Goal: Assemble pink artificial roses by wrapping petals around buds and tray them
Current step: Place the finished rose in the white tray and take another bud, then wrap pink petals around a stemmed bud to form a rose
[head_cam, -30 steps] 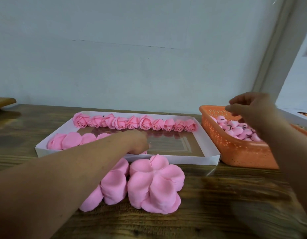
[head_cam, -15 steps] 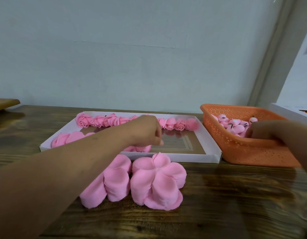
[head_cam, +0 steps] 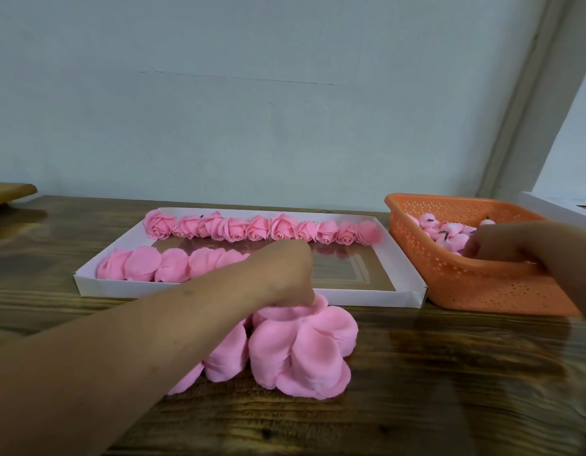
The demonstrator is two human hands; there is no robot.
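- The left hand (head_cam: 286, 274) reaches across the front rim of the white tray (head_cam: 219, 292) and comes down on the far edge of the petal stack (head_cam: 304, 347) lying on the desk (head_cam: 449, 373). Its fingers are curled downward and pinch the topmost petal at that edge; the fingertips themselves are hidden behind the knuckles.
- The petal stack sits just in front of the tray, directly under and ahead of the left hand. A second, smaller pile of petals (head_cam: 224, 357) lies against its left side, partly covered by the left forearm.
- The right hand (head_cam: 502, 245) is inside the orange basket (head_cam: 475, 284), reaching over its near wall, fingers bent down among the pink buds (head_cam: 449, 233). It is blurred, and I cannot tell whether it has hold of a bud.
- The basket stands just beside the tray's right end.
- Inside the tray, a row of finished roses (head_cam: 258, 228) runs along the far wall. A shorter row of roses (head_cam: 166, 266) lies along the near wall at the left, ending next to the left wrist.
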